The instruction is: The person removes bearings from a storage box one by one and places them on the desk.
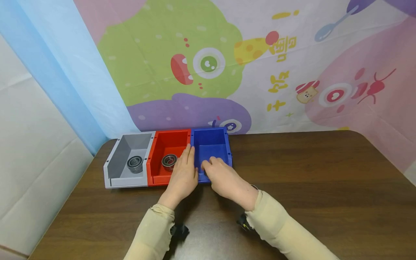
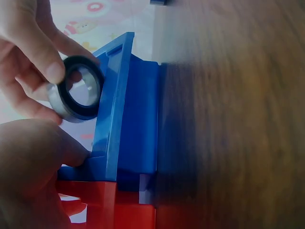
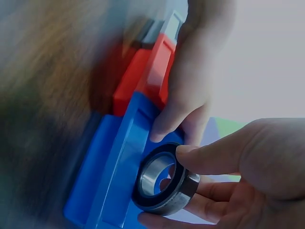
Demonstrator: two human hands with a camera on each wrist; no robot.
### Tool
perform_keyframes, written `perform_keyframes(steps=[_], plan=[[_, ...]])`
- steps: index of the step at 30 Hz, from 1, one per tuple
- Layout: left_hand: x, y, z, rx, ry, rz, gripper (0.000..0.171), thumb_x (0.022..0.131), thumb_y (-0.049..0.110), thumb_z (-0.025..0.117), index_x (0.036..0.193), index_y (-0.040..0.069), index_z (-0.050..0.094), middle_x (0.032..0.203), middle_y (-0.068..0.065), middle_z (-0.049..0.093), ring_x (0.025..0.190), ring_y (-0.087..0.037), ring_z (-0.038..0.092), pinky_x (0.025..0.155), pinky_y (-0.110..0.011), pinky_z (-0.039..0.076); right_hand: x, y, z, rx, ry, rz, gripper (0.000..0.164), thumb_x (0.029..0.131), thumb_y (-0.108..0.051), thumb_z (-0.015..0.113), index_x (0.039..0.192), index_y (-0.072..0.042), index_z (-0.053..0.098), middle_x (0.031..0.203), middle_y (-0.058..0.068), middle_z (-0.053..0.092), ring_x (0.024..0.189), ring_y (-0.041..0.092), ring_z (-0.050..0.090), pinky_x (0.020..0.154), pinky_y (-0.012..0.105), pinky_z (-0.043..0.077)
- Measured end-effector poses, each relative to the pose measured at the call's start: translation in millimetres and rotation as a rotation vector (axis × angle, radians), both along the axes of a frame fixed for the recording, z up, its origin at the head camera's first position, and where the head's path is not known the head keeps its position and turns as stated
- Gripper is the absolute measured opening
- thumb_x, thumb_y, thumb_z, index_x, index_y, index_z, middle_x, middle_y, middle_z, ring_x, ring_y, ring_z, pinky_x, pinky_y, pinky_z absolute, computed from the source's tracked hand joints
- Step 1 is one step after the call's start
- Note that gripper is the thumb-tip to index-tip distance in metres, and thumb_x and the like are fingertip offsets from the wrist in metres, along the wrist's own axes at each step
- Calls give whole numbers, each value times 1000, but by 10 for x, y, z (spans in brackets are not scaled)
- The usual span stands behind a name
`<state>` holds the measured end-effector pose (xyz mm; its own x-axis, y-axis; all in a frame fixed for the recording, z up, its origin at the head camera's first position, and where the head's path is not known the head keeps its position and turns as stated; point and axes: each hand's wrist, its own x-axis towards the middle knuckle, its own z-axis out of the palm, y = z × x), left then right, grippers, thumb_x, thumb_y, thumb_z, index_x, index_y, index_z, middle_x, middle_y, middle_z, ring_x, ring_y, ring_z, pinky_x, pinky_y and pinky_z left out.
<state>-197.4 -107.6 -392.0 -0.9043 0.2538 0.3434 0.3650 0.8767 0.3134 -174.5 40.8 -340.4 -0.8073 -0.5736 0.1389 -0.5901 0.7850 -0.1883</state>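
My right hand pinches a ball bearing between thumb and fingers at the low front of the blue bin. The bearing is a steel ring with a black face, and in the left wrist view it stands tilted on edge against the blue front lip. With fingers extended, my left hand rests along the wall between the blue bin and the red bin. One bearing lies in the red bin, partly beside the left fingers. Another bearing sits in the grey bin.
The three bins stand side by side on a dark wooden table, close to its back edge. Behind them hangs a printed cartoon cloth. Bare wood shows to the right and in front of the bins.
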Motion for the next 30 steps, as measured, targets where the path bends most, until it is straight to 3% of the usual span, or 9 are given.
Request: perform_keyframes(steps=[8, 15, 22, 30], plan=[[7, 0, -1, 4, 7, 8, 63, 84, 8, 56, 139, -6, 27, 147, -20, 24, 131, -36, 31, 104, -52, 28, 127, 86, -44, -47, 116, 23, 22, 78, 1, 63, 99, -4, 58, 86, 7, 58, 81, 21, 56, 71, 32, 50], [12, 2, -7, -7, 23, 5, 62, 85, 8, 55, 138, -7, 27, 146, -21, 25, 130, -37, 31, 103, -52, 29, 263, 161, -76, 26, 185, 17, 16, 74, -8, 69, 86, -13, 59, 81, 0, 60, 82, 19, 61, 86, 45, 43], [14, 11, -9, -3, 12, 8, 63, 84, 8, 55, 139, -5, 26, 147, -19, 23, 131, -36, 30, 105, -51, 27, 363, 218, -127, 15, 203, 54, 18, 70, -8, 71, 79, -14, 57, 75, -2, 58, 75, 18, 61, 69, 34, 46], [19, 6, -3, -3, 24, 6, 62, 84, 8, 55, 138, -6, 27, 146, -20, 25, 130, -36, 31, 104, -52, 28, 425, 197, -187, 16, 153, 64, 20, 69, -8, 72, 74, -15, 53, 71, -3, 54, 69, 16, 57, 58, 29, 43]])
